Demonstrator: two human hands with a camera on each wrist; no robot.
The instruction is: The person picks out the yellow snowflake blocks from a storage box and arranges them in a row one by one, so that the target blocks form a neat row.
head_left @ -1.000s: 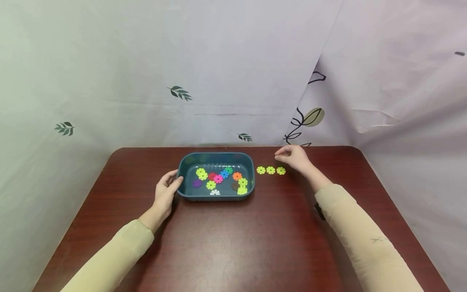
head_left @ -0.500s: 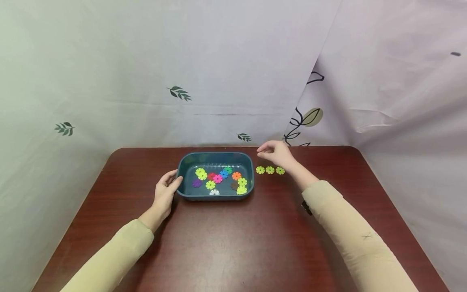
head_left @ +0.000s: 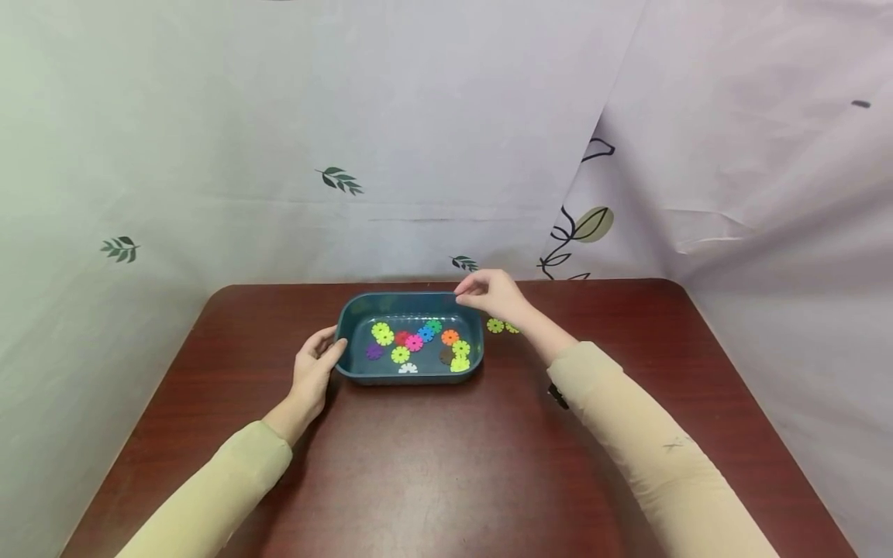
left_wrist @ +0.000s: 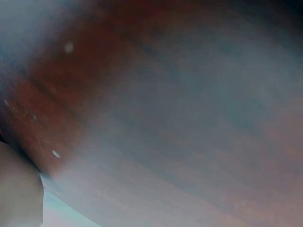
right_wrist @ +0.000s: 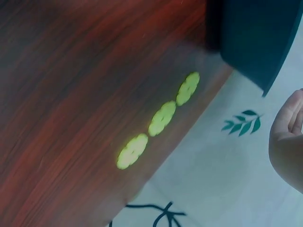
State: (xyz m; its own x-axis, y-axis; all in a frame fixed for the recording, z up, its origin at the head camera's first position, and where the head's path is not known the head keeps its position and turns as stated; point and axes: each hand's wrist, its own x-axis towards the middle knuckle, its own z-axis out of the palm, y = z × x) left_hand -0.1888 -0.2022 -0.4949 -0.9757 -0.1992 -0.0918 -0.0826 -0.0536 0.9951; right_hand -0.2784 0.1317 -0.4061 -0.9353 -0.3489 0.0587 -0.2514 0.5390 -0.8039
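Observation:
My left hand [head_left: 312, 377] grips the left end of a dark blue-green plastic tub [head_left: 408, 380], its thumb over the rim. Inside the tub lie several notched snowflake discs, including an orange disc [head_left: 449, 337], a purple disc [head_left: 374, 352] and a white disc [head_left: 408, 369]. Over the tub's back right corner is my right hand [head_left: 494, 294], fingers loosely bent, with nothing visible between them. Three yellow snowflake discs [right_wrist: 162, 118] lie in a row on the table right of the tub; my right arm partly covers them in the head view.
The reddish-brown wooden table [head_left: 418, 465] ends at a pale cloth backdrop [head_left: 418, 139] with leaf prints. Its far edge runs close behind the tub. The left wrist view is mostly blurred, with table and a bit of skin.
My right hand has moved left from above the row of yellow discs to the tub's back right corner. My left hand and the tub stay in place.

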